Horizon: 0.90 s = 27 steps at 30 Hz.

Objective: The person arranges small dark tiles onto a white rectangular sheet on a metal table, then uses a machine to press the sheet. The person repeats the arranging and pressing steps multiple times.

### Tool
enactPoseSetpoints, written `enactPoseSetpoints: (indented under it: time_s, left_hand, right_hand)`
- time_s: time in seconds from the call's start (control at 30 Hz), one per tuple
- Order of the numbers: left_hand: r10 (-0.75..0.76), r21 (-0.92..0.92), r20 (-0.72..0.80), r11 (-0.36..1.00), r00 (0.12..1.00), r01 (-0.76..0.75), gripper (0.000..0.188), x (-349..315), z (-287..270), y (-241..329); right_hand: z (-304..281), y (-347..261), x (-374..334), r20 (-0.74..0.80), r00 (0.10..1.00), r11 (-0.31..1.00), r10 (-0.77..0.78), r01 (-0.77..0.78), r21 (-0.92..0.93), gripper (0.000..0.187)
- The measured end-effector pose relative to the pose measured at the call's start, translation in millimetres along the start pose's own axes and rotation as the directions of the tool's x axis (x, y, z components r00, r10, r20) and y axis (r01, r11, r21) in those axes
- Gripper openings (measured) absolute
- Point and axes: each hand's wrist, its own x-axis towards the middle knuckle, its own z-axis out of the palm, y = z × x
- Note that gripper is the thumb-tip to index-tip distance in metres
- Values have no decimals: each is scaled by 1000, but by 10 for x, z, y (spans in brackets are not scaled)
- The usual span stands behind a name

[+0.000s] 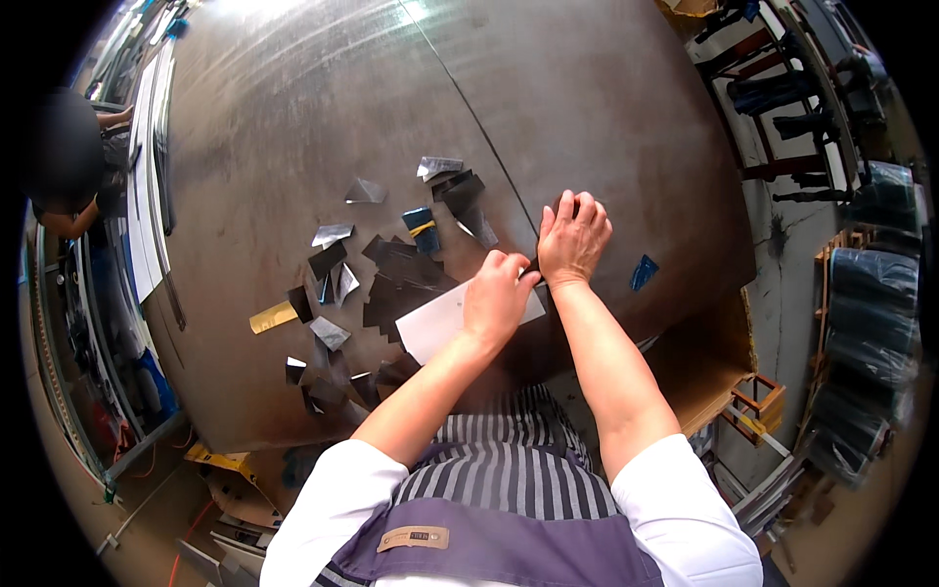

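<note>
My left hand (497, 298) lies over a white rectangular sheet (430, 325) near the table's front edge. Its thumb and forefinger pinch together at a small dark edge between the two hands. My right hand (575, 240) is just beyond, its fingers curled down over something dark that is mostly hidden beneath them. Left of the white sheet, a pile of thin dark pieces (401, 279) is fanned out. Behind that pile sits a blue bundle (421, 231) with a yellow band round it. A small blue piece (644, 272) rests alone to the right.
The big brown table (323, 88) has a straight seam running away from my hands. Silver scraps (333, 235) and a yellow piece (273, 317) lie at left. A cardboard box (709, 367) stands beneath the right edge. Another person (73, 161) is at far left; wrapped stacks (873, 293) stand right.
</note>
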Motion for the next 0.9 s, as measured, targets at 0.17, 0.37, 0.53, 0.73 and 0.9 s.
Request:
enactPoseSetpoints:
  time_s: [0.17, 0.37, 0.53, 0.73, 0.9]
  left_hand:
    - [550, 217, 36, 811, 834, -544, 11, 8, 71, -191]
    - [549, 223, 38, 809, 835, -543, 13, 15, 130, -270]
    - [495, 173, 78, 848, 865, -501, 17, -21, 116, -236]
    - [529, 176, 36, 832, 848, -526, 17, -20, 141, -243]
    - [565, 223, 58, 796, 823, -563, 16, 5, 155, -295]
  right_hand:
    - [-25, 2, 14, 2, 1000, 1000, -13, 13, -21, 41]
    - [-31, -33, 32, 11, 1000, 1000, -11, 11, -21, 39]
    - [-20, -12, 5, 3, 1000, 1000, -1, 1, -23, 39]
    - [-27, -22, 13, -20, 1000, 1000, 15, -15, -4, 38]
    - [2, 36, -22, -67, 995, 987, 70, -59, 147, 30]
